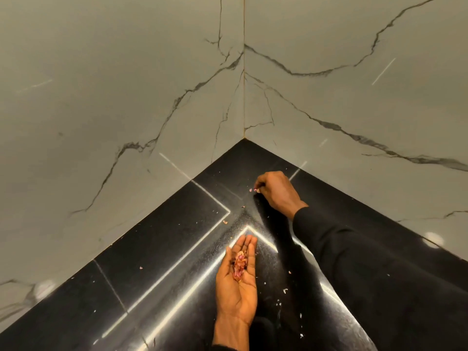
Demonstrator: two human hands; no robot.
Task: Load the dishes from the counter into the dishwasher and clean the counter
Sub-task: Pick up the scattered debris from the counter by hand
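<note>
Head-worn wide view looks down and forward — close — into the corner of the counter [157, 249].

Pale marble wall tiles [126, 72] with dark grey veins meet at a corner seam [244, 97].

Kitchen corner: black counter [157, 262], marble-tiled walls [101, 84].

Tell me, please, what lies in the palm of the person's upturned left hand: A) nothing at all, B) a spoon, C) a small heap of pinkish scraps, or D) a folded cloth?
C: the left hand is palm up over the black counter with a small heap of pinkish scraps in it, while the right hand pinches a pink flake near the corner.
</note>
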